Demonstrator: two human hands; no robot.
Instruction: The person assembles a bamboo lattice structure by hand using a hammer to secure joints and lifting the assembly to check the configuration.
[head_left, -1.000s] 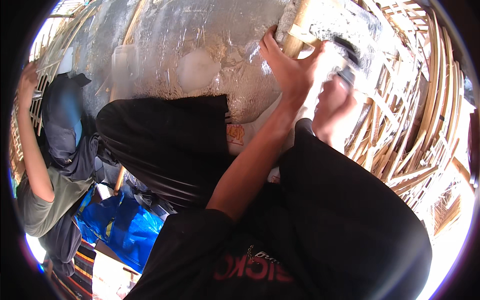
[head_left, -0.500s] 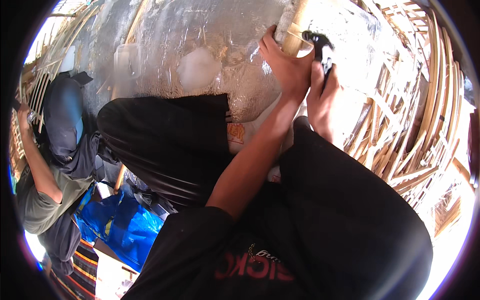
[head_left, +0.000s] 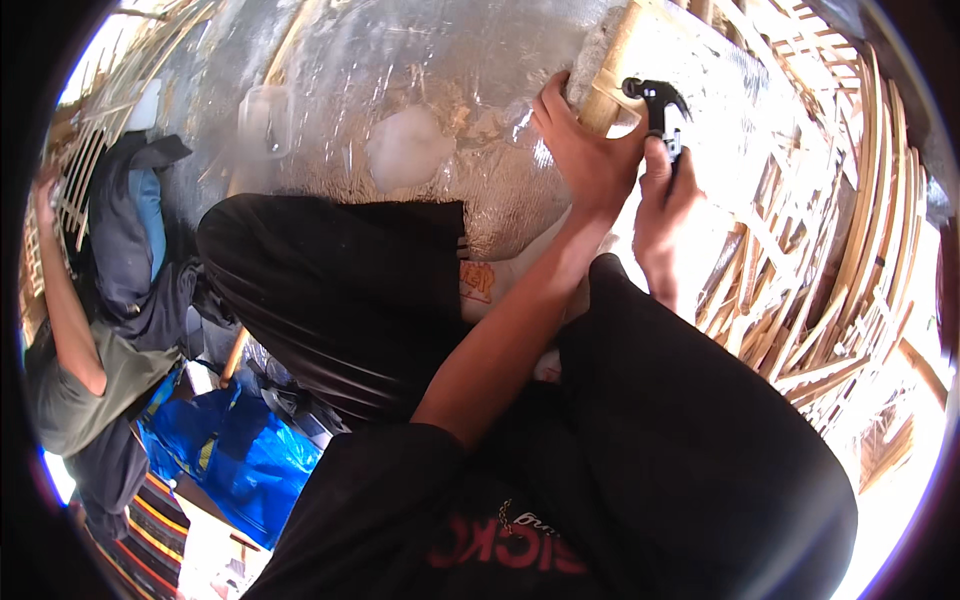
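Two hands are up near the top of the view. The left hand [head_left: 585,150] is wrapped tight around a pale wooden stick [head_left: 610,70], and the right hand [head_left: 668,205] grips a black hammer [head_left: 655,100] just beside it. Another person [head_left: 85,330] sits far off on the left.

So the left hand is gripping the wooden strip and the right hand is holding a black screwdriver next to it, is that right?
Not quite. The right hand holds a black claw hammer, not a screwdriver, as the head view shows. The rest stands: the left hand grips the wooden strip, and the hammer is next to it.
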